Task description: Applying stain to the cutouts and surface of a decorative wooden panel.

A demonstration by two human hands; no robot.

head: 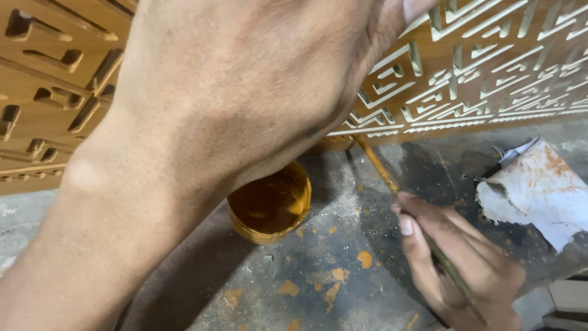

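Note:
My left hand (233,79) fills the upper left of the view, raised close to the camera, its fingers reaching up onto the carved wooden lattice panel (490,67); the fingertips are out of sight. My right hand (456,263) at the lower right grips a thin paint-stained brush (383,171), whose tip touches the panel's lower edge. A small round pot of ochre paint (272,202) stands on the floor just below my left wrist, between the two hands.
The grey concrete floor (343,294) carries orange paint spatters and dust. A crumpled stained white paper or rag (539,190) lies at the right. A wooden block edge (569,300) shows at the bottom right corner.

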